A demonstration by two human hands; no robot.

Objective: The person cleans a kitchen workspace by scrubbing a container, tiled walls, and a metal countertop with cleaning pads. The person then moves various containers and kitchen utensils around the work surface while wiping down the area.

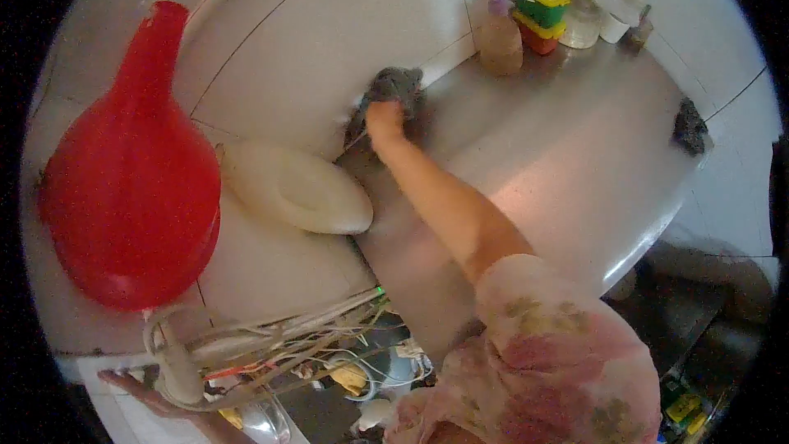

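My right hand (385,121) is closed on a dark grey cloth (397,84), pressed near the far left edge of the metal surface (526,173), by the pale tiles. The arm reaches up from a pink, patterned sleeve. At the bottom left, my left hand (131,386) lies beside a white edge, fingers apart and nothing visible in it. Pale cords partly cover the area around that hand.
A big red vessel (136,173) and an oval cream-coloured object (296,189) are at left. Sponges (542,12), a brown container (500,45) and a jar (582,23) line the back. A dark scrubber (689,127) lies at right. Cables and a rack cross the bottom.
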